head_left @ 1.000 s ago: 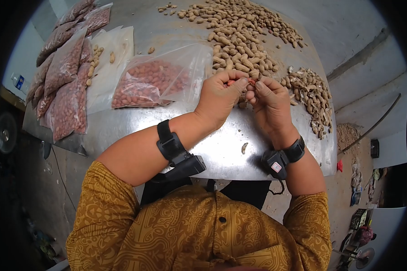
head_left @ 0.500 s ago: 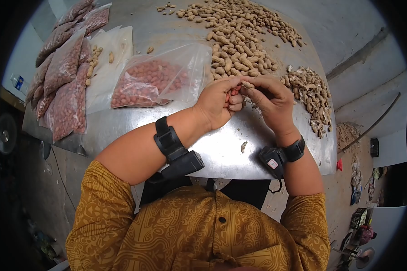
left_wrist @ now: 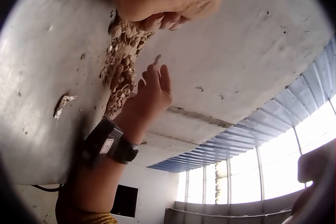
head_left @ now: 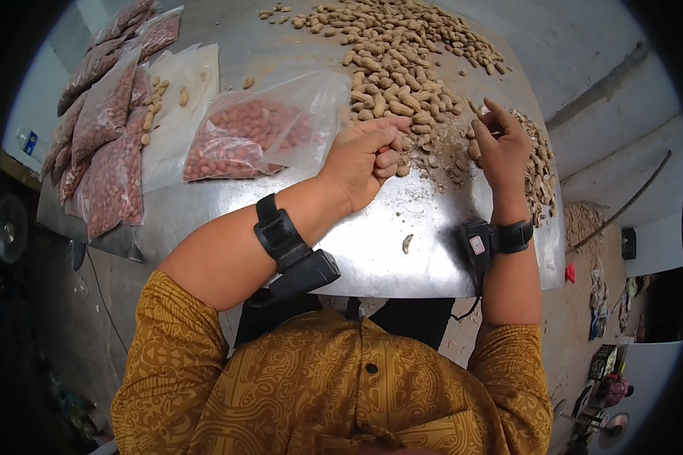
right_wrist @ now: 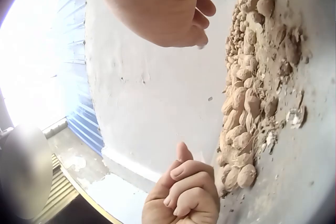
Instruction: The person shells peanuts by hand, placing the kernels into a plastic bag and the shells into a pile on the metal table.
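My left hand (head_left: 357, 163) is raised near the front of the unshelled peanuts (head_left: 402, 91), its fingers curled toward the palm. A bit of a red peanut kernel (head_left: 382, 149) shows between its fingers; the palm's contents are mostly hidden. In the right wrist view the same left hand (right_wrist: 186, 195) has its index finger extended and the others folded. My right hand (head_left: 505, 152) is beside the empty shells (head_left: 540, 163), thumb and index finger spread apart. A small piece of peanut shell (left_wrist: 157, 59) appears right at its fingertips in the left wrist view.
A clear plastic bag of red kernels (head_left: 243, 140) lies left of my left hand. Beyond it are flat empty bags (head_left: 197, 83) with a few peanuts, then several filled bags (head_left: 106, 114). A shell fragment (head_left: 407, 243) lies near the metal table's (head_left: 357, 265) front edge.
My hands were together working on a peanut; now they are apart. The right hand has moved right toward the shells and its fingers have spread. The left hand stays curled around the kernels.
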Motion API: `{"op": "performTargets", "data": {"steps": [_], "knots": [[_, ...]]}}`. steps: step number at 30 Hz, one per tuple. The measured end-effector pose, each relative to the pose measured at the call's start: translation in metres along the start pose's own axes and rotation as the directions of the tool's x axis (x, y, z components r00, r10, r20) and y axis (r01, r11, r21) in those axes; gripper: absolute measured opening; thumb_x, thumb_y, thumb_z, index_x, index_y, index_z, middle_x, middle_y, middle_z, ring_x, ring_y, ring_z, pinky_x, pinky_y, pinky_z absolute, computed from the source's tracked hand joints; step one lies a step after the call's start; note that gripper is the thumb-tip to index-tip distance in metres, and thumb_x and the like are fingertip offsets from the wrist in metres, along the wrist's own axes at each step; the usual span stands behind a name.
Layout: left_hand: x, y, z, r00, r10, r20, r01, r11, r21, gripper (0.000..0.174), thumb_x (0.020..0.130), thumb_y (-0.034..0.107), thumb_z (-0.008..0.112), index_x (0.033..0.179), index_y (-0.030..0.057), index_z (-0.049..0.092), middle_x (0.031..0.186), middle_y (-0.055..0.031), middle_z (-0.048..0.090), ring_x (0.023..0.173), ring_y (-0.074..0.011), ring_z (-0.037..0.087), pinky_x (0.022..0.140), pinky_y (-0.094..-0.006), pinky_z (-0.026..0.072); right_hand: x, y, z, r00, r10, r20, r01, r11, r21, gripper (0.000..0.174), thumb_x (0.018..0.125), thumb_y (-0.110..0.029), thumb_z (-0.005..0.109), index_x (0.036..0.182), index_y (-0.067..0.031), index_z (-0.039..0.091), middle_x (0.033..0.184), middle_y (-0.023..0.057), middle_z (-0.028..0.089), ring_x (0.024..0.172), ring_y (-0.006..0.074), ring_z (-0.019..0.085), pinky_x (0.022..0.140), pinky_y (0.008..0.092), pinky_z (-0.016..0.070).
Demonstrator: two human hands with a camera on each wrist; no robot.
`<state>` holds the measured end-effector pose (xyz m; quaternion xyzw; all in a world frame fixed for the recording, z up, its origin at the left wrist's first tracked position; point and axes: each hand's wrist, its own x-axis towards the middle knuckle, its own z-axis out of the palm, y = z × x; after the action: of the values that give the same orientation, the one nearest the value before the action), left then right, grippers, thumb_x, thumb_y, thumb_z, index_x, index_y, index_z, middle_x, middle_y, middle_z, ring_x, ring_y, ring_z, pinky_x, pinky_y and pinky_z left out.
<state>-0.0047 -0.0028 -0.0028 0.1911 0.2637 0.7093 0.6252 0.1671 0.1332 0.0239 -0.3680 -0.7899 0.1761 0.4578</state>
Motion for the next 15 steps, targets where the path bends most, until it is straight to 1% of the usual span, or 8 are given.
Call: {"op": "performTargets", "data": {"steps": [1, 3, 6, 9, 10, 13, 15], "knots": [[0.000, 0.000, -0.001, 1.000, 0.018, -0.011, -0.018, 1.000, -0.002, 0.023, 0.089, 0.007, 0.047, 0.110, -0.0038, 0.048, 0.073, -0.0028, 0.049, 0.049, -0.0049, 0.037, 0.043, -0.0179, 0.0292, -0.001, 0.001, 0.000, 0.995, -0.103, -0.007, 0.102, 0.990, -0.100, 0.025, 0.072, -0.008, 0.067, 0.097, -0.0042, 0.065, 0.081, 0.0079, 0.062, 0.074, 0.0194, 0.059, 0.069, 0.0275, 0.0476], [0.000, 0.000, -0.002, 0.998, 0.056, -0.035, -0.056, 0.998, -0.006, 0.022, 0.090, 0.008, 0.048, 0.109, -0.0036, 0.048, 0.072, -0.0024, 0.048, 0.049, -0.0051, 0.038, 0.043, -0.0179, 0.0294, -0.002, 0.003, 0.002, 0.952, -0.305, 0.010, 0.295, 0.909, -0.293, 0.026, 0.072, -0.008, 0.067, 0.097, -0.0054, 0.065, 0.087, 0.0097, 0.062, 0.081, 0.0227, 0.059, 0.074, 0.0305, 0.0475], [-0.001, 0.001, 0.003, 0.996, 0.066, -0.057, -0.067, 0.998, -0.014, 0.018, 0.089, 0.011, 0.051, 0.103, 0.0001, 0.052, 0.066, -0.0002, 0.045, 0.049, -0.0049, 0.035, 0.042, -0.0183, 0.0284, -0.007, -0.007, 0.007, 0.924, -0.291, 0.248, 0.306, 0.952, -0.025, 0.027, 0.070, -0.008, 0.066, 0.098, -0.0085, 0.065, 0.093, 0.0105, 0.060, 0.088, 0.0250, 0.058, 0.077, 0.0325, 0.0466], [0.000, 0.001, 0.000, 0.998, 0.063, -0.019, -0.063, 0.998, 0.002, 0.023, 0.091, 0.013, 0.049, 0.108, -0.0022, 0.048, 0.069, -0.0013, 0.046, 0.049, -0.0054, 0.038, 0.043, -0.0179, 0.0295, -0.014, -0.021, 0.014, 0.860, -0.252, 0.445, 0.275, 0.961, 0.013, 0.028, 0.069, -0.007, 0.066, 0.097, -0.0101, 0.065, 0.091, 0.0099, 0.059, 0.085, 0.0264, 0.058, 0.075, 0.0329, 0.0471], [0.000, 0.001, 0.000, 0.998, 0.062, -0.017, -0.062, 0.998, 0.008, 0.023, 0.091, 0.013, 0.049, 0.108, -0.0020, 0.048, 0.068, -0.0012, 0.046, 0.049, -0.0054, 0.038, 0.044, -0.0178, 0.0295, -0.016, -0.018, 0.020, 0.848, -0.228, 0.478, 0.244, 0.969, 0.030, 0.026, 0.069, -0.006, 0.065, 0.095, -0.0101, 0.065, 0.089, 0.0101, 0.058, 0.083, 0.0283, 0.058, 0.073, 0.0341, 0.0472], [0.000, 0.000, 0.000, 0.998, 0.061, -0.011, -0.060, 0.998, 0.013, 0.022, 0.091, 0.013, 0.050, 0.107, -0.0018, 0.049, 0.068, -0.0009, 0.046, 0.049, -0.0054, 0.037, 0.044, -0.0176, 0.0293, -0.017, -0.018, 0.023, 0.838, -0.204, 0.507, 0.255, 0.966, -0.033, 0.022, 0.069, -0.005, 0.064, 0.092, -0.0082, 0.065, 0.089, 0.0102, 0.058, 0.081, 0.0284, 0.058, 0.072, 0.0345, 0.0474], [0.000, 0.000, -0.001, 0.998, 0.063, -0.013, -0.063, 0.998, 0.004, 0.022, 0.091, 0.013, 0.049, 0.107, -0.0019, 0.049, 0.068, -0.0008, 0.046, 0.049, -0.0054, 0.037, 0.044, -0.0175, 0.0292, -0.016, -0.016, 0.022, 0.847, -0.218, 0.485, 0.254, 0.967, -0.009, 0.021, 0.070, -0.005, 0.064, 0.090, -0.0075, 0.064, 0.088, 0.0104, 0.058, 0.080, 0.0283, 0.058, 0.070, 0.0346, 0.0475]]}}
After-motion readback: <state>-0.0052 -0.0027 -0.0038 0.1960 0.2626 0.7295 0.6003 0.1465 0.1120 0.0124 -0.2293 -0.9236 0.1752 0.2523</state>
